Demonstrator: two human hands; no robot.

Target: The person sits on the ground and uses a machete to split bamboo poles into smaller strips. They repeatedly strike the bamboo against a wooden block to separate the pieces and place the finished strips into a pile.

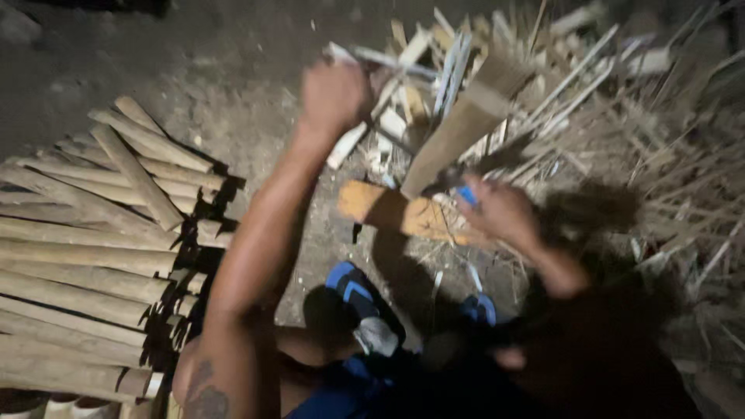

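Left hand [335,95] raised in a fisted grip; right hand [500,211] lower, fingers curled.

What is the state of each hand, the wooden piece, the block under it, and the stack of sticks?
left hand: raised, closed around a blurred tool
right hand: gripping the base of the wooden piece
wooden piece: tilted, lower end by the block
orange wooden block: lying flat on the ground
stacked sticks: piled in rows, lying flat
splinters: scattered loosely

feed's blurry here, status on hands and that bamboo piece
Left hand raised, gripping a blade handle. Right hand holds bamboo piece tilted on wooden block. Scrap strips around.
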